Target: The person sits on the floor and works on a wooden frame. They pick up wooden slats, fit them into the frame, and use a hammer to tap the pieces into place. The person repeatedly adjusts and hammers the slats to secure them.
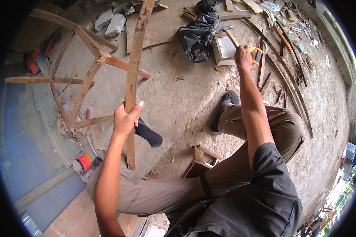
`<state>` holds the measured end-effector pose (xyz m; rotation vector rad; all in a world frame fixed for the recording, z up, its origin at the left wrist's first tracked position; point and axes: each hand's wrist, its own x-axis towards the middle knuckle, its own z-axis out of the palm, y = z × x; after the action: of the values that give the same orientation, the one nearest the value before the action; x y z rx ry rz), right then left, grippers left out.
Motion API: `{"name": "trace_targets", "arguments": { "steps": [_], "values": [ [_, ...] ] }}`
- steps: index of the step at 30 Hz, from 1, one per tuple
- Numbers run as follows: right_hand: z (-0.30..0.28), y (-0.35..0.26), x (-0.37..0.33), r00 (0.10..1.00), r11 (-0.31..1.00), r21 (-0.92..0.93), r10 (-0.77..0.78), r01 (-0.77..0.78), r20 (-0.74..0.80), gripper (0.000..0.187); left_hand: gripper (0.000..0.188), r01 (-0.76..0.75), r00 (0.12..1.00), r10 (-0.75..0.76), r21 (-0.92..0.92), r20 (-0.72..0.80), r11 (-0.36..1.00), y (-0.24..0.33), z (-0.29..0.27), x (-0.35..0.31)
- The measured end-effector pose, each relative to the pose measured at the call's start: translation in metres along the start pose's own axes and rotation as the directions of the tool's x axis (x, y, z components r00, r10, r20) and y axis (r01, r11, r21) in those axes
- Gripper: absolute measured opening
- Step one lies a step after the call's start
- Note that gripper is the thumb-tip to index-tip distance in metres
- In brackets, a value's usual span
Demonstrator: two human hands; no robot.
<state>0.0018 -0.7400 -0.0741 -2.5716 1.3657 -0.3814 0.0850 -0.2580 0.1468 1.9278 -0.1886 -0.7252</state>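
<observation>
My left hand (pixel 125 118) is wrapped round a long, flat wooden strip (pixel 135 63), thumb lying along its face. The strip stands steeply, its lower end near my left thigh and its upper end leaving the top of the picture. With the right arm stretched far forward, my right hand (pixel 243 58) is closed round the wooden handle of a hammer (pixel 232 38). The hammer's head is over the far edge of a white-topped box (pixel 226 50). Just right of that hand is an orange-framed tool (pixel 257 57), partly hidden by it.
A frame of nailed wooden bars (pixel 101 59) stands at left, close to the strip. A black plastic bag (pixel 197 39) lies ahead. Long curved strips (pixel 283 73) and scraps spread at right. A small wooden box (pixel 197 161) sits between my legs; a red-labelled can (pixel 83 162) is at lower left.
</observation>
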Motion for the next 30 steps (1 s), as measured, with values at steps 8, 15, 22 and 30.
{"name": "trace_targets", "arguments": {
  "steps": [8, 15, 22, 30],
  "values": [
    [0.066, 0.060, 0.022, 0.987, 0.849, 0.503, 0.142, -0.160, 0.073, 0.035, 0.027, 0.024, 1.000, -0.024, 0.004, -0.006, 1.000, 0.001, 0.001, 0.007],
    [0.065, 0.044, 0.012, 0.983, 0.801, 0.593, -0.034, -0.083, 0.183, 0.038, 0.028, 0.043, 0.999, -0.043, 0.028, 0.003, 0.999, -0.002, -0.004, 0.003],
    [0.073, 0.013, -0.041, 0.986, 0.823, 0.562, -0.148, 0.082, 0.072, 0.024, 0.030, -0.013, 1.000, 0.012, 0.056, 0.020, 0.998, 0.001, -0.009, 0.001],
    [0.064, -0.076, -0.215, 0.984, 0.807, 0.590, -0.115, 0.013, 0.135, 0.021, 0.038, -0.191, 0.981, 0.186, 0.114, 0.056, 0.975, 0.007, -0.011, 0.008]
  ]
}}
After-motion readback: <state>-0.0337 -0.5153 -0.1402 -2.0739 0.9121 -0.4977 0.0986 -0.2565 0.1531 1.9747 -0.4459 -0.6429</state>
